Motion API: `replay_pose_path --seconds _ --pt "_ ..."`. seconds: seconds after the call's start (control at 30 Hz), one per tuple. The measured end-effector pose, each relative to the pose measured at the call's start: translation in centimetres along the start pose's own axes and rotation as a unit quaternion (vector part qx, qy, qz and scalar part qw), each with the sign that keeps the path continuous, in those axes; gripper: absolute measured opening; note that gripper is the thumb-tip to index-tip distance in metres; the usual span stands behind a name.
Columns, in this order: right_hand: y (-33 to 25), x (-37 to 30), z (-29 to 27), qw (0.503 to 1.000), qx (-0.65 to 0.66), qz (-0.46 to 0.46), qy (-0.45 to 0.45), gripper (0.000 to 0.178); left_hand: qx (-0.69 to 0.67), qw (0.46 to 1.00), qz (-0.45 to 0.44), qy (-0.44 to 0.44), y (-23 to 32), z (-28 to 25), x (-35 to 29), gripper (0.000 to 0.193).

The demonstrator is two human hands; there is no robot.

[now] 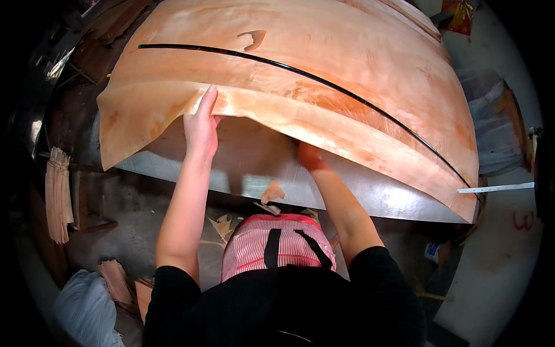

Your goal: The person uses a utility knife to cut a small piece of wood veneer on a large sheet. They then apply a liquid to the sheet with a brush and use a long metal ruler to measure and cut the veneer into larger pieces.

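Observation:
A large, thin sheet of wood veneer (347,52) lies over a shiny metal tabletop (399,196), its near edge raised in a wave. My left hand (202,128) grips that edge, the thumb on top and the fingers underneath. Reaching under the lifted veneer, my right hand (310,157) shows only its back and wrist; its fingers are hidden. A long, thin black rod (300,72) runs across the sheet from far left to near right. Toward the far left the veneer has a small torn hole (248,40). One veneer scrap (273,192) rests at the table's front edge.
At the right, a white measuring strip (497,188) reaches the sheet's corner. Bundled veneer strips (58,196) stand at the left. A pale plastic bag (89,306) and more wood pieces (118,283) sit at lower left. Clear plastic wrapping (491,136) lies beyond the right end.

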State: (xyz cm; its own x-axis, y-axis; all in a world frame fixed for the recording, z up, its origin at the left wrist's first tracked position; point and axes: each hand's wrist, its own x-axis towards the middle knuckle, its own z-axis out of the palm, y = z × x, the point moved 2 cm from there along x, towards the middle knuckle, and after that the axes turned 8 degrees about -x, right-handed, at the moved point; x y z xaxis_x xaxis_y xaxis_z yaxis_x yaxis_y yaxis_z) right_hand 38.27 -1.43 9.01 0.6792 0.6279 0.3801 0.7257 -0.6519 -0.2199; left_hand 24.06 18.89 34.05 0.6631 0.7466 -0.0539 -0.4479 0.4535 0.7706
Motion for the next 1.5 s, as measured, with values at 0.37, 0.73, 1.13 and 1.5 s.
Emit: replay_pose_path --seconds 0.37,0.73,1.13,1.5 --pt "-9.1 -19.7 -10.1 0.881 0.135 -0.100 -0.442 0.030 0.048 0.980 -0.168 0.092 -4.9 -13.8 -11.8 0.042" --pt "-8.5 -30.0 -12.1 0.873 0.106 -0.016 -0.475 0.033 0.269 0.894 -0.358 0.004 -11.4 -24.9 -26.5 0.033" --pt "-13.9 -34.0 -10.2 0.840 0.056 -0.076 -0.534 0.034 0.648 0.666 -0.288 -0.230 -5.0 -38.4 -38.9 0.040" --pt "-34.2 -23.6 -0.9 0.828 0.097 -0.073 -0.548 0.033 0.652 0.706 -0.260 -0.090 8.3 -54.2 -33.7 0.039"
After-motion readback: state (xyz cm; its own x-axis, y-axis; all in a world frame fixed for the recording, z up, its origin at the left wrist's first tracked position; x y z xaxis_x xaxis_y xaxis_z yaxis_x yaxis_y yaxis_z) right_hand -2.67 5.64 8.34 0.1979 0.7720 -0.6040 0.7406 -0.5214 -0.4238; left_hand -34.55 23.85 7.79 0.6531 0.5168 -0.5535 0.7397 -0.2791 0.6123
